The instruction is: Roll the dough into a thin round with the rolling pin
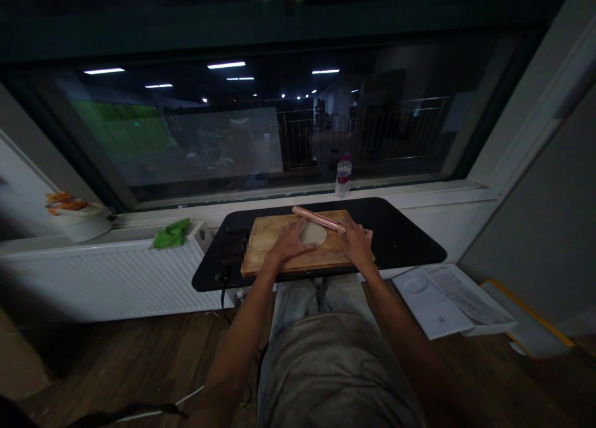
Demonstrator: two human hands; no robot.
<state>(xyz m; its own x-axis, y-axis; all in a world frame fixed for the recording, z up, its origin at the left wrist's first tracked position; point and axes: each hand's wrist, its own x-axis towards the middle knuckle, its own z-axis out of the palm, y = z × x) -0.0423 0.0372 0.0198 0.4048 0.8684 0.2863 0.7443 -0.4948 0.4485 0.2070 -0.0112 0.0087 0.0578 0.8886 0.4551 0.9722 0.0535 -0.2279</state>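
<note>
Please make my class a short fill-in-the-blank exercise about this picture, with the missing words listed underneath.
1. The person's left hand touches the pale, flat, round dough, while the slender reddish rolling pin is held by the ____.
2. The rectangular board beneath the dough is made of ____.
3. The crumpled cloth on the white ribbed radiator is coloured ____.
4. The clear plastic bottle stands before the wide, dark glass ____.

Missing words: right hand; wood; green; window.
</note>
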